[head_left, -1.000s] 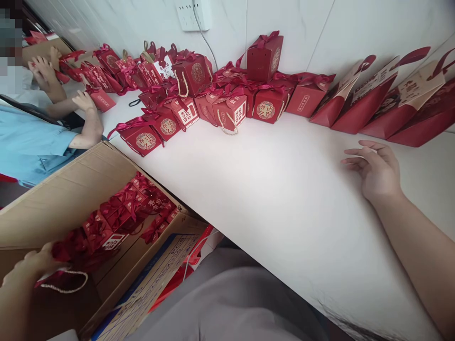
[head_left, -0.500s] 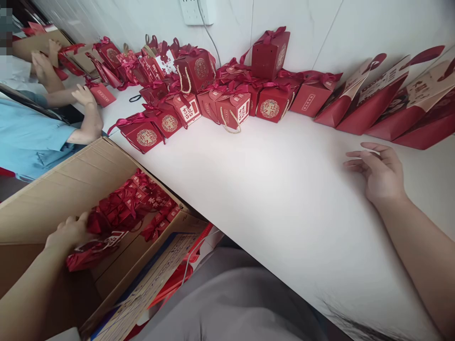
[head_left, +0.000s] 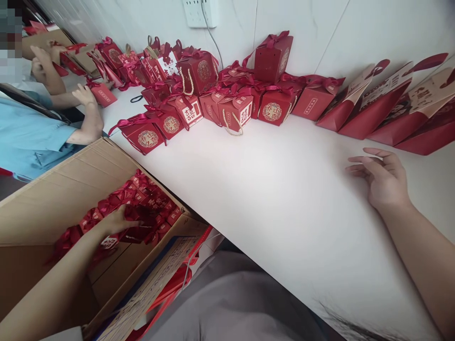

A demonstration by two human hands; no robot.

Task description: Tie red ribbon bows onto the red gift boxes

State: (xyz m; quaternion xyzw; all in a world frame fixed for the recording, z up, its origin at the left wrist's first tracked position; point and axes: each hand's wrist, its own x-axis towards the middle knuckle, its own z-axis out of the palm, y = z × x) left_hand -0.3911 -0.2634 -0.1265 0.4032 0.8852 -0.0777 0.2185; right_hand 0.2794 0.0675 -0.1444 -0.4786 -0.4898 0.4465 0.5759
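Note:
Inside an open cardboard carton [head_left: 117,151], my left hand [head_left: 115,222] grips a dark red gift box [head_left: 138,229], thumb and fingers around its upper part. Packed about it in the carton are several red ribboned gift boxes [head_left: 156,201]. The far side of the gripped box is hidden. My right hand [head_left: 386,180] rests on the white table [head_left: 284,189], fingers loosely apart and holding nothing. Just beyond it stand several red and cream gift bags [head_left: 387,113] with ribbon handles.
Along the tiled wall stand red gift boxes [head_left: 273,106] with ribbons and gold cord handles, one box [head_left: 273,57] stacked on top. A socket [head_left: 201,12] with a cable is above. At left, a co-worker in a blue shirt [head_left: 35,132] touches a red box [head_left: 104,94].
My left hand has moved right and farther into the carton, and now a dark red gift box shows clearly in its grip. My right hand keeps its place on the table.

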